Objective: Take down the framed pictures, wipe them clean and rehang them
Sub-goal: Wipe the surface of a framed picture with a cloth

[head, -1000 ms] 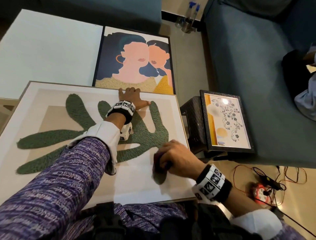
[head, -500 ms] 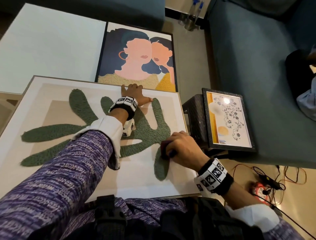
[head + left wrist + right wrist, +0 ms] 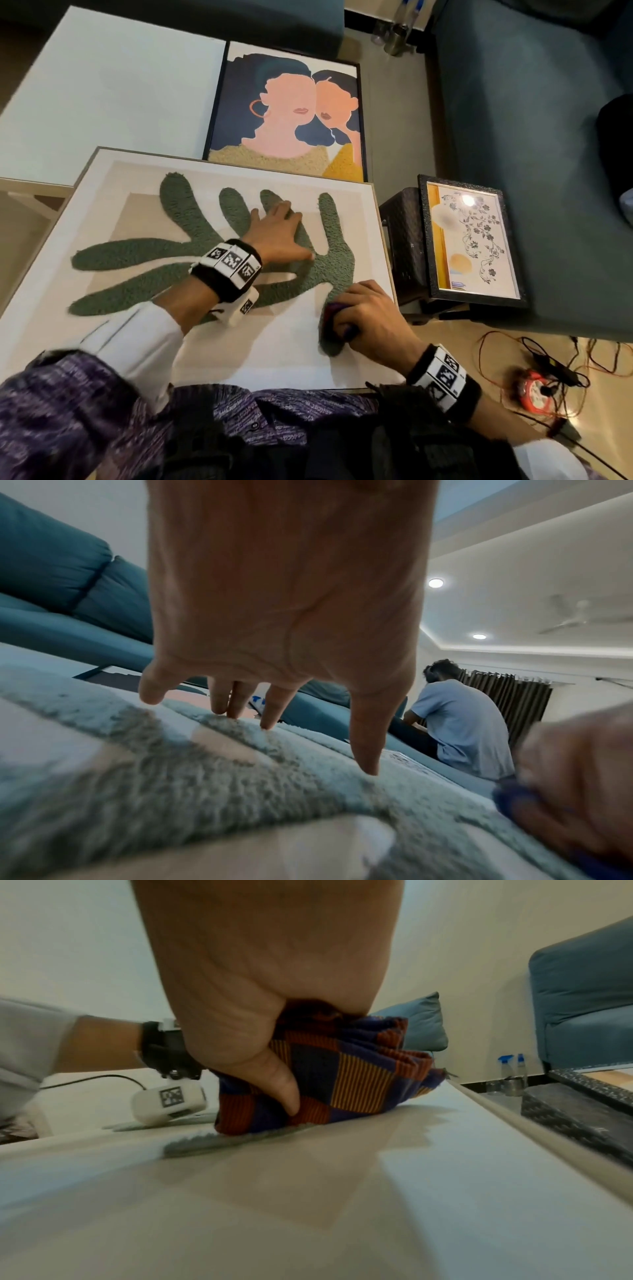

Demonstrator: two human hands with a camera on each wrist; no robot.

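The right hand (image 3: pixel 368 315) grips a bunched cloth (image 3: pixel 342 1074) at the near-right corner of the large framed picture (image 3: pixel 212 346); unwiped surface extends left. The left hand (image 3: pixel 277 233), fingers spread, presses its centre.

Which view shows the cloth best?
The right wrist view: the cloth shows its blue-and-orange checks, gripped by the right hand. The head view shows only a dark bit; the left wrist view, a blurred blue edge.

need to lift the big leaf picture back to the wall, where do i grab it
Grip the big leaf picture by its thin wooden frame, one hand on each long side edge, coming in from the left and right. It lies flat, wide and rigid; the right edge stands free beside the dark stool.
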